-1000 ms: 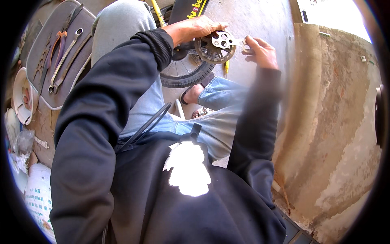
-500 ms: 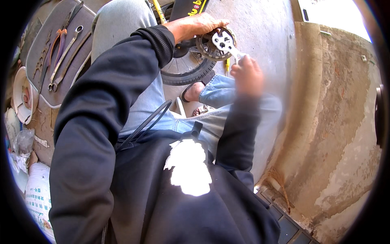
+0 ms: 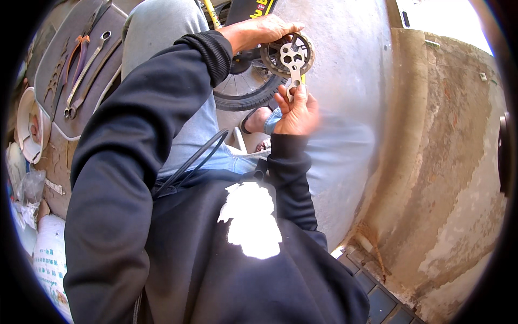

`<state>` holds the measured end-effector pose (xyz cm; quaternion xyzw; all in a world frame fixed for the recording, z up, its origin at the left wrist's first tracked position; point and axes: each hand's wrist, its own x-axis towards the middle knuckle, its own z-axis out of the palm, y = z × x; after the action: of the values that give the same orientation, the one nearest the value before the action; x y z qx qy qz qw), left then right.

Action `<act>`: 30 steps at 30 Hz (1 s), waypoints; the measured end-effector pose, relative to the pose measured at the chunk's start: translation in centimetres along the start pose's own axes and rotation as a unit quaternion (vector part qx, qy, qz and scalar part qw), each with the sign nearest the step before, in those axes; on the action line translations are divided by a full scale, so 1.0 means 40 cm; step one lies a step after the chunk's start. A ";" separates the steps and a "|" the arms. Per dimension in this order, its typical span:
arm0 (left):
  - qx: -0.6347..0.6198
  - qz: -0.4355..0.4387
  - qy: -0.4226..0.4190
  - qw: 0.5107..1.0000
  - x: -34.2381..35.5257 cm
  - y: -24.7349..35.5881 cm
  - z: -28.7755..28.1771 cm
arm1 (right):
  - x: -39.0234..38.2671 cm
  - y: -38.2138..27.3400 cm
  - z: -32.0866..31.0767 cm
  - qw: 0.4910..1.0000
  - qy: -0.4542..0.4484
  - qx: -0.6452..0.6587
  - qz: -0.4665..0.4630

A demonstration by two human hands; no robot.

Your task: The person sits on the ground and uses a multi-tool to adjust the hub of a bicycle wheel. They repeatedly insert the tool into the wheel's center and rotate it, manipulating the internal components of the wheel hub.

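Note:
My left hand [image 3: 264, 29] is closed over the top of a dark spoked ring, seemingly a chainring [image 3: 274, 69], at the bicycle. Its thumb stretches along the top edge, while some fingers are hidden. Pinched in the fingers of my right hand [image 3: 298, 112] is the lower end of a flat silver multi-hole wrench [image 3: 294, 61]. The wrench stands upright in front of the chainring, its wide head over the middle; whether it fits onto a nut I cannot tell. Behind lies a bicycle wheel with a black tyre [image 3: 248, 101].
To the left, a grey tray [image 3: 81, 125] carries pliers [image 3: 81, 51], a ring spanner [image 3: 89, 70] and other hand tools. A white bowl [image 3: 28, 124] and a printed sack [image 3: 51, 264] stand below it. A worn wall [image 3: 453, 135] rises on the right.
My right hand has moved left and slightly down with the wrench, turning it from slanted to nearly upright across the chainring. My left hand stays in place.

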<state>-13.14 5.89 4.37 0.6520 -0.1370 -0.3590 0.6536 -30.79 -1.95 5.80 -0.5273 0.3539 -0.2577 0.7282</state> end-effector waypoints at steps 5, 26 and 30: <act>0.000 0.004 0.009 1.000 0.009 -0.017 -0.004 | -0.001 0.000 0.002 1.000 0.006 0.005 -0.014; -0.007 0.014 0.010 1.000 0.000 -0.007 -0.002 | -0.080 -0.006 0.034 0.988 -0.126 -0.075 0.047; 0.005 0.019 0.023 1.000 0.008 -0.019 -0.007 | -0.073 -0.021 0.044 0.992 -0.111 -0.060 0.003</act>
<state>-12.93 5.99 3.53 0.6606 -0.1358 -0.3306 0.6602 -31.19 1.00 7.66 -0.5944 0.2873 -0.1737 0.7308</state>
